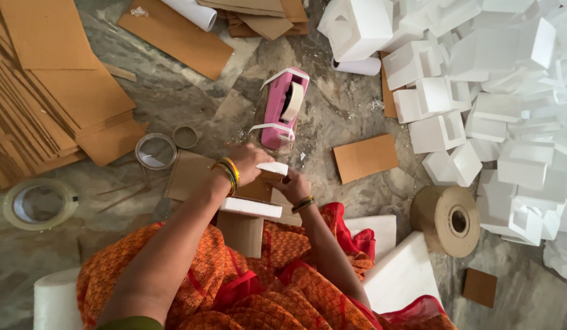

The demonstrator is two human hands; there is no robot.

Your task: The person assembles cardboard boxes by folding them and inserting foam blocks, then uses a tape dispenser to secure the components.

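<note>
Left hand (pixel 250 160): fingers curled over the top of a white foam piece (pixel 272 168), gripping it.
Right hand (pixel 294 185): fingers closed on the cardboard box (pixel 259 192), seemingly pinching its edge just under the foam.
Foam slab (pixel 251 208): white, below both wrists.
Tape dispenser (pixel 282 108): pink, just beyond the fingertips.
Foam pile (pixel 497 104): far right of the fingers.

Matt cardboard box (pixel 243 229), white foam block (pixel 251 208)
</note>
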